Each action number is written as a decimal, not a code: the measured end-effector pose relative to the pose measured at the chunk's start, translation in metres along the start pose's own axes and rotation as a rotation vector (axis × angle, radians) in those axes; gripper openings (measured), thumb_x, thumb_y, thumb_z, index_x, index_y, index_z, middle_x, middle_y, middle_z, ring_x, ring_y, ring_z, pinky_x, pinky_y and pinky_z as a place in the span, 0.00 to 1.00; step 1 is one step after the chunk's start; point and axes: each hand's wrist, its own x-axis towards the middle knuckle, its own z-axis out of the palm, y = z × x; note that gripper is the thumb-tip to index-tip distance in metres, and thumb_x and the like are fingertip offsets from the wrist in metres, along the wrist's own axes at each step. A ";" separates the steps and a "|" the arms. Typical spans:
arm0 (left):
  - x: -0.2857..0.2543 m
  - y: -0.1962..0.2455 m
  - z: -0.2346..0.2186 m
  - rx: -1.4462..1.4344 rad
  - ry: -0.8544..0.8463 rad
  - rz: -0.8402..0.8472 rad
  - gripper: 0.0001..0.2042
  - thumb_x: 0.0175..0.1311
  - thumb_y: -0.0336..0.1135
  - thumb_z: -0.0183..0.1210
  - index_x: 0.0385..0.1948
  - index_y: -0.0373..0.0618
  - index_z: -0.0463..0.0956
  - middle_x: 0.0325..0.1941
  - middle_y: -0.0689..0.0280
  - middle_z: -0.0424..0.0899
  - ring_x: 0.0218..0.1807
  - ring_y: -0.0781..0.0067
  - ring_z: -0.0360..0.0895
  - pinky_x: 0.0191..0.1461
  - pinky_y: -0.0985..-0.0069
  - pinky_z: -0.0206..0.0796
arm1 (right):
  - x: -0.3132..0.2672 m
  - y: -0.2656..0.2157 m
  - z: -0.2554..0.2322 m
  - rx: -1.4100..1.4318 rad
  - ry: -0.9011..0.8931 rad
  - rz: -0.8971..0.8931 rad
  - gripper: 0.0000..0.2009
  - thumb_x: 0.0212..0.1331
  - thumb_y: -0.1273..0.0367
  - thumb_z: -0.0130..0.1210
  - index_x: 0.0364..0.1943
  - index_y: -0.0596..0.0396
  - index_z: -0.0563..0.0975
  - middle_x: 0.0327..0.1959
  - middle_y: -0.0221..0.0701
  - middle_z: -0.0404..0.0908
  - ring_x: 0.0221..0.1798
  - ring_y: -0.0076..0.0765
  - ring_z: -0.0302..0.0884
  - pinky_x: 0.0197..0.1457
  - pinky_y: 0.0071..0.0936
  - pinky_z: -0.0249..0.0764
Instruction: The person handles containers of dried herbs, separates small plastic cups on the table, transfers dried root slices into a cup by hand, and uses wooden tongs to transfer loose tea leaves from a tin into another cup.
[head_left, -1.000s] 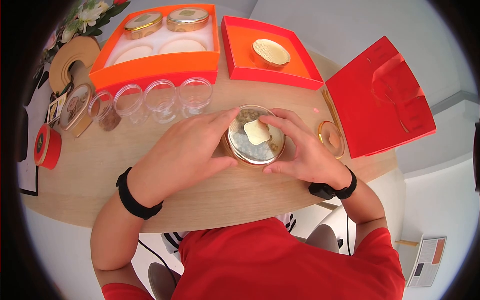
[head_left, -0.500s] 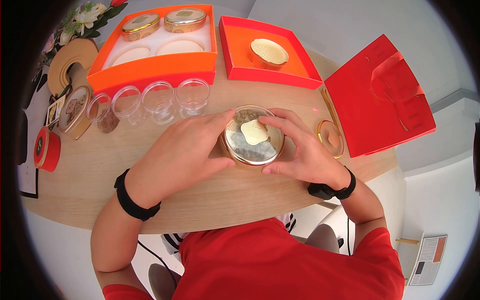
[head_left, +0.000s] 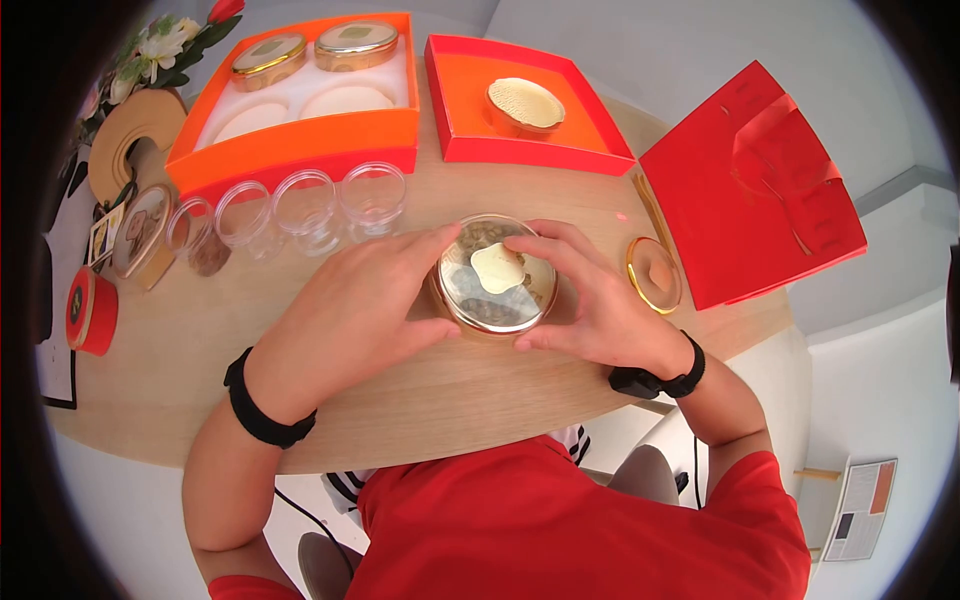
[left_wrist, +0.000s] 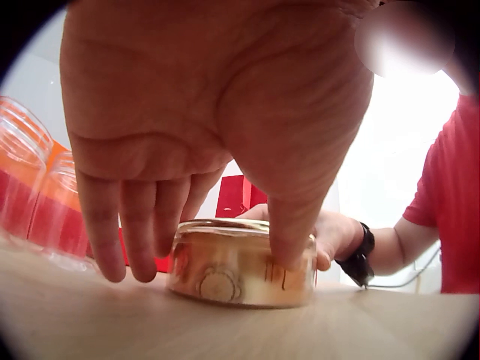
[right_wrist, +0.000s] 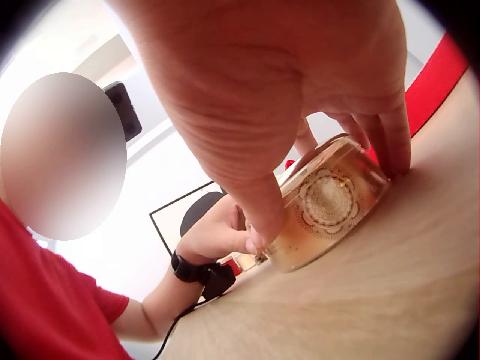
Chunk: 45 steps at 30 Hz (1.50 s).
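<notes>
A round gold container (head_left: 497, 295) with a clear lid and a cream label (head_left: 497, 268) stands on the table in front of the person. Dark, lumpy contents show through the lid. My left hand (head_left: 350, 295) holds its left side, thumb at the near side and fingertips at the far rim. From the right, my right hand (head_left: 600, 300) grips it, with the thumb at the near edge and the index finger over the lid beside the label. In the left wrist view the gold wall (left_wrist: 217, 270) shows a round ornament; the right wrist view shows the container (right_wrist: 330, 202) between thumb and fingers.
Several clear jars (head_left: 372, 195) stand in front of an orange box (head_left: 300, 135) holding two gold tins. Behind is a red tray (head_left: 540, 150) with another gold tin. A gold-rimmed lid (head_left: 655, 275) and red bag (head_left: 760, 210) lie right; a red tin (head_left: 92, 310) stands left.
The head view has shifted slightly, so table things appear a little further left. Both hands stay around the container throughout.
</notes>
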 end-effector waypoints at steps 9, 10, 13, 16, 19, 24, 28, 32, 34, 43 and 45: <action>0.001 0.005 -0.001 -0.004 -0.020 -0.038 0.41 0.56 0.35 0.76 0.74 0.38 0.69 0.63 0.45 0.85 0.62 0.40 0.82 0.65 0.54 0.75 | 0.002 -0.001 -0.002 0.039 -0.025 0.027 0.47 0.47 0.68 0.84 0.75 0.47 0.71 0.76 0.45 0.70 0.79 0.55 0.69 0.80 0.46 0.69; 0.001 0.007 -0.002 0.000 -0.048 -0.073 0.41 0.56 0.35 0.77 0.74 0.38 0.69 0.62 0.45 0.85 0.62 0.40 0.82 0.65 0.54 0.75 | 0.002 0.000 -0.001 0.006 -0.020 0.000 0.45 0.47 0.68 0.83 0.74 0.48 0.72 0.73 0.44 0.71 0.75 0.55 0.72 0.76 0.44 0.73; 0.002 0.013 -0.006 0.000 -0.083 -0.108 0.42 0.56 0.35 0.77 0.75 0.38 0.68 0.61 0.44 0.85 0.62 0.39 0.82 0.65 0.54 0.75 | 0.001 0.001 0.000 -0.018 0.007 -0.036 0.44 0.48 0.67 0.82 0.73 0.49 0.72 0.70 0.44 0.72 0.71 0.56 0.76 0.72 0.43 0.77; 0.008 0.019 -0.012 -0.052 -0.111 -0.123 0.43 0.58 0.36 0.77 0.77 0.39 0.66 0.64 0.45 0.84 0.64 0.42 0.82 0.66 0.57 0.75 | 0.000 -0.002 -0.003 0.024 0.002 0.005 0.47 0.45 0.69 0.84 0.74 0.48 0.72 0.74 0.43 0.72 0.76 0.53 0.73 0.77 0.43 0.74; 0.010 0.019 -0.010 -0.218 -0.087 -0.129 0.44 0.62 0.37 0.76 0.80 0.40 0.61 0.68 0.46 0.82 0.63 0.49 0.84 0.65 0.60 0.77 | -0.005 -0.001 -0.004 0.089 0.042 0.014 0.47 0.45 0.68 0.85 0.74 0.49 0.72 0.72 0.42 0.73 0.75 0.52 0.74 0.76 0.43 0.74; 0.021 0.023 -0.001 -0.697 0.012 -0.310 0.44 0.71 0.39 0.73 0.83 0.40 0.54 0.73 0.48 0.78 0.62 0.65 0.84 0.65 0.67 0.78 | -0.014 -0.018 -0.013 0.107 0.238 0.027 0.47 0.46 0.65 0.85 0.74 0.50 0.73 0.71 0.44 0.73 0.72 0.51 0.75 0.75 0.42 0.75; 0.036 0.026 -0.001 -1.045 0.050 -0.502 0.38 0.77 0.38 0.67 0.82 0.39 0.56 0.70 0.52 0.80 0.65 0.72 0.82 0.66 0.69 0.78 | -0.014 -0.023 -0.009 0.071 0.401 -0.045 0.43 0.49 0.64 0.83 0.72 0.51 0.74 0.65 0.44 0.74 0.66 0.51 0.78 0.67 0.44 0.79; 0.042 0.017 0.014 -1.378 0.051 -0.567 0.31 0.78 0.36 0.65 0.78 0.39 0.63 0.66 0.61 0.83 0.64 0.73 0.83 0.67 0.68 0.77 | -0.013 -0.014 -0.010 0.146 0.411 -0.052 0.45 0.52 0.63 0.82 0.76 0.51 0.70 0.69 0.44 0.72 0.70 0.48 0.76 0.71 0.43 0.76; 0.041 0.014 0.022 -1.361 0.070 -0.580 0.30 0.78 0.36 0.65 0.77 0.39 0.65 0.65 0.62 0.83 0.64 0.73 0.83 0.67 0.68 0.77 | -0.010 -0.003 -0.014 0.259 0.352 -0.021 0.45 0.56 0.62 0.80 0.78 0.50 0.68 0.73 0.42 0.71 0.73 0.46 0.74 0.74 0.43 0.75; 0.064 0.010 0.041 -1.333 0.140 -0.598 0.31 0.77 0.35 0.67 0.75 0.36 0.64 0.65 0.62 0.83 0.65 0.74 0.81 0.67 0.70 0.75 | 0.033 0.053 -0.036 1.480 0.034 0.482 0.26 0.79 0.50 0.59 0.67 0.56 0.76 0.65 0.34 0.82 0.67 0.35 0.80 0.70 0.40 0.76; 0.065 0.009 0.043 -1.342 0.151 -0.624 0.31 0.77 0.35 0.67 0.76 0.36 0.64 0.66 0.61 0.83 0.65 0.74 0.81 0.68 0.70 0.75 | 0.043 0.051 -0.032 1.459 0.006 0.449 0.24 0.80 0.51 0.57 0.66 0.55 0.77 0.63 0.32 0.84 0.64 0.33 0.82 0.67 0.38 0.78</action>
